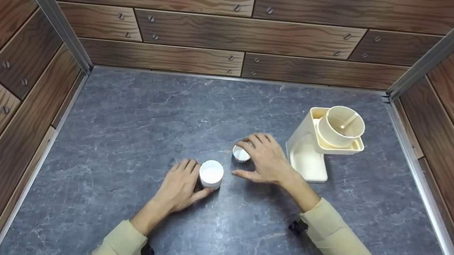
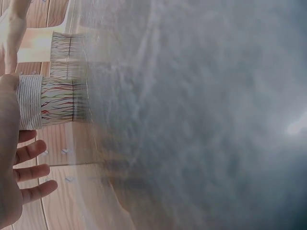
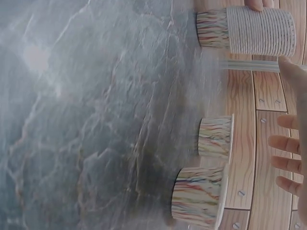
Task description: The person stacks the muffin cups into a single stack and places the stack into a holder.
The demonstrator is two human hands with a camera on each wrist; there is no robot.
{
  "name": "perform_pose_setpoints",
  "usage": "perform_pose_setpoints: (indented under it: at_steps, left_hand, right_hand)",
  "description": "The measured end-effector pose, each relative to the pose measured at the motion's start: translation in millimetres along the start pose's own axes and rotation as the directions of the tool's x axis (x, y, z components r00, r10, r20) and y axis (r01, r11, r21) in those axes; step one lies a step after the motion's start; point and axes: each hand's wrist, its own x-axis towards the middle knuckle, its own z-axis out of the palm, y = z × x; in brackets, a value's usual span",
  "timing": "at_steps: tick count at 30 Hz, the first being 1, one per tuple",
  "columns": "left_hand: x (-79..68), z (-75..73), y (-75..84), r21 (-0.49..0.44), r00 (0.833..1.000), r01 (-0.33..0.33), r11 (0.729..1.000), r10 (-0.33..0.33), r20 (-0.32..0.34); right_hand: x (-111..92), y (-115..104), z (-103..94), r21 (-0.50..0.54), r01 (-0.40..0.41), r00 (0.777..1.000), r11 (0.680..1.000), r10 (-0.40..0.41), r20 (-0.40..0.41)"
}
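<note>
The cup stack (image 1: 211,175) (colour-streaked) stands upright near two cups (image 3: 198,196).

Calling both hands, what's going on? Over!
Left hand holds cup stack. Right hand hovers by two cups, holding nothing. Cream stand nearby, might crowd right hand.

Left hand (image 2: 12,163) at cup stack (image 2: 50,102), thumb close against it, other fingers spread. Stack upright on grey table (image 2: 201,120), ribbed rims above streaked sides. Farther right, two streaked cups (image 2: 66,45), right hand (image 2: 10,36). Wood wall (image 2: 57,191) far.
</note>
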Motion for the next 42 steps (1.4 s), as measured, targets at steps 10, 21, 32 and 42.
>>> perform_pose_setpoints:
  at_steps: [10,21,32,42]
  left_hand:
    - [-0.5,1.0,-0.7,-0.013,1.0,0.002,1.0,-0.002,-0.012]
    - [-0.2,1.5,-0.3,-0.026,1.0,0.011,1.0,-0.011,-0.004]
    - [0.0,1.8,0.0,-0.019,1.0,0.012,1.0,-0.012,-0.012]
    - [-0.2,2.2,-0.4,-0.039,1.0,0.008,0.999,-0.008,-0.007]
  right_hand:
    - [-2.0,12.1,11.7,-0.031,-0.049,0.997,0.998,0.051,0.051]
    - [-0.7,22.4,20.2,-0.015,-0.125,0.982,0.992,0.125,0.139]
    - [-0.8,27.1,27.1,-0.003,-0.146,0.978,0.989,0.145,0.15]
    - [-1.8,27.9,30.7,0.003,-0.153,0.975,0.988,0.15,0.163]
